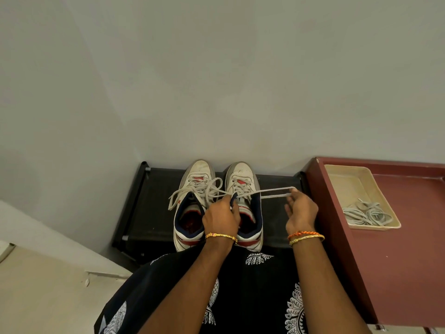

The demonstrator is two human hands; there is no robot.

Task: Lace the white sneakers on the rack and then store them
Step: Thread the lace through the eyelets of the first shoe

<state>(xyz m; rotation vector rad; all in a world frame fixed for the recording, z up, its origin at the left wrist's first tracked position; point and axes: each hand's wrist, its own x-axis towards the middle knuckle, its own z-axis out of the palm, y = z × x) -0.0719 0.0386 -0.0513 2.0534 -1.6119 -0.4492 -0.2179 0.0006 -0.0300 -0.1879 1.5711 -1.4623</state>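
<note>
Drawing the lace (272,192) toward 3 o'clock, keep the right hand (301,210) pinching its loop while the left hand (222,216) pinches the right sneaker (243,189) tongue steady.

White sneakers (218,203) with navy collars, red insoles; black rack (154,208); maroon table (409,249); beige tray (346,179); grey laces (366,213)

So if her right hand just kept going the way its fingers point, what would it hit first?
Probably the wall. The right hand, pinching the lace, points away from the person over the rack; nothing else shows in that line, though depth is hard to judge.
</note>
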